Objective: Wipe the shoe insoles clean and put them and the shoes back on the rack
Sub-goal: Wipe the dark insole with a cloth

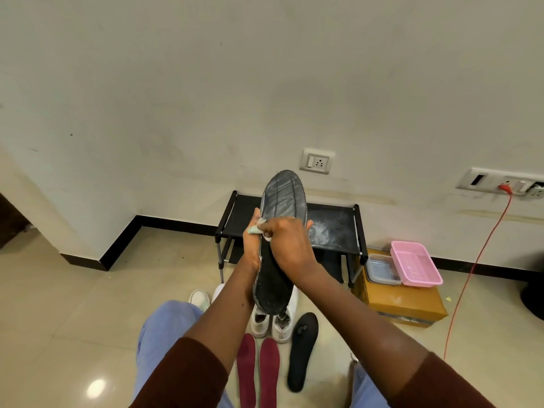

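While the left hand (251,245) grips the grey insole (279,231) from behind by its left edge, holding it upright in the air before the rack (335,228), the right hand (290,245) is closed on a pale cloth (256,228) pressed to the insole's face. The rack's top shelf is bare and dusty, with open room on both sides of the insole; its lower level is mostly hidden behind the arms. On the floor below lie two red insoles (259,369) side by side, a black insole (303,348) just right of them, and white shoes (272,322), partly covered by the grey insole's heel. Another white shoe (199,298) peeks out beside a knee. Right of the rack stands a box (403,304) bearing a pink basket (415,263) and a clear tub (381,267). An orange cable (474,266) hangs from a wall socket.
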A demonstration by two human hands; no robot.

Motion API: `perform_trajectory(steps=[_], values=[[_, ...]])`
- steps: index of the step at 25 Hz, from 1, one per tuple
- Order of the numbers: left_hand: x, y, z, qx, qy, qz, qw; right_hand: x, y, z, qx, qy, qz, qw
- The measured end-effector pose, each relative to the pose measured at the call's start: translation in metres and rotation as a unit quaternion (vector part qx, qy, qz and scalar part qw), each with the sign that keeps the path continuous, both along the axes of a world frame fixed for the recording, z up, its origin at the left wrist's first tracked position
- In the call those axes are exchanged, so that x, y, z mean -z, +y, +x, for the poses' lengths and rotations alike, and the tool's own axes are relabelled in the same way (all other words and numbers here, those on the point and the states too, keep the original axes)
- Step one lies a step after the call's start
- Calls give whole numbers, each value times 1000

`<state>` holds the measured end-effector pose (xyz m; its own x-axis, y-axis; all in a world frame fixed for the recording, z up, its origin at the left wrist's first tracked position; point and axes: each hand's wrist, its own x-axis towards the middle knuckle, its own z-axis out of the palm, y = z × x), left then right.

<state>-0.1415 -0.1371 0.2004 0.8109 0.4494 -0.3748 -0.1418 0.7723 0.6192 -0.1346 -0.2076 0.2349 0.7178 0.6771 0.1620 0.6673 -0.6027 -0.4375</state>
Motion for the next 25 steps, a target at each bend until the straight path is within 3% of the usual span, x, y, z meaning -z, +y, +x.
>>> perform_trajectory(steps=[1, 3, 4, 5, 6, 8, 11, 16, 21, 25], values=[[-5, -4, -2, 19, -74, -44, 996, -6, 4, 5, 14, 15, 31, 999], [-11, -5, -5, 21, -188, -40, 981, -9, 10, 11, 24, 7, 98, 995], [-13, -6, -7, 14, -176, -23, 984, -9, 11, 11, 23, -4, 104, 994], [-14, -3, -6, 16, -123, 26, 992, -8, 12, 11, 22, -13, 104, 994], [-14, -3, -4, 12, -58, 20, 998, -8, 11, 9, 27, -9, 102, 994], [-13, -3, -9, 20, -100, -45, 994, -10, 6, 7, 25, 19, 96, 995], [-7, -3, -14, 31, -93, -35, 995, -11, -8, -4, -6, 58, 62, 996], [-14, -8, -17, 23, -36, 73, 996, -2, -18, -9, -2, 57, 41, 998], [-14, -8, -14, 6, 10, 55, 998, 2, -6, 9, 16, 44, 50, 998], [-16, -13, -20, 33, -23, -7, 999, 2, 11, 28, 35, 29, 73, 996]])
